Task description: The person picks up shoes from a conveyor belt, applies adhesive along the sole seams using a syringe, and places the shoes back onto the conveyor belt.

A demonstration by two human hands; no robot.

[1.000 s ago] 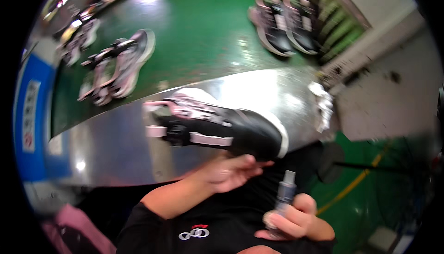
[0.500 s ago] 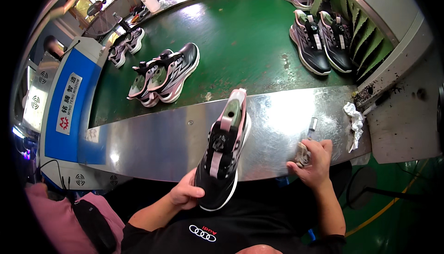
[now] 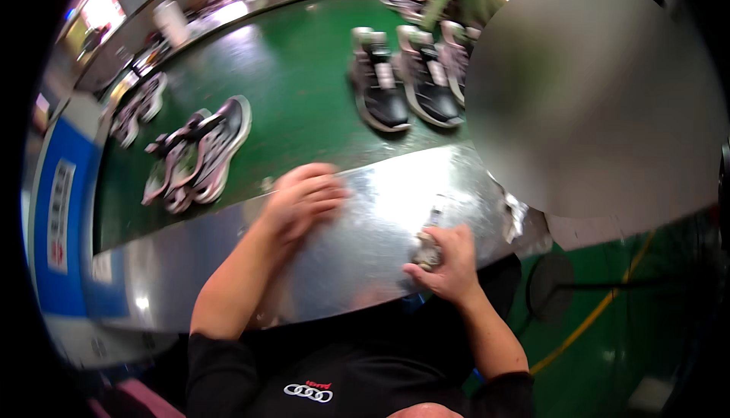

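My left hand is over the metal ledge near its far edge, blurred, with loosely bent fingers and nothing visible in it. My right hand is closed on a small beige-grey lump just above the ledge; its kind is not clear. On the green surface beyond, a black sneaker with a pink strap stands next to a matching sneaker. A third sneaker is partly covered at its right. To the left, a pair of black-and-pink sneakers stands close together.
The metal ledge borders the green work surface. A large blurred grey shape blocks the right side. White crumpled paper lies at the ledge's right end. A blue-and-white machine housing stands at the left.
The sneaker has left my left hand and stands beside the others at the far right. My left hand is empty over the ledge. The view has shifted, and the grey shape has appeared.
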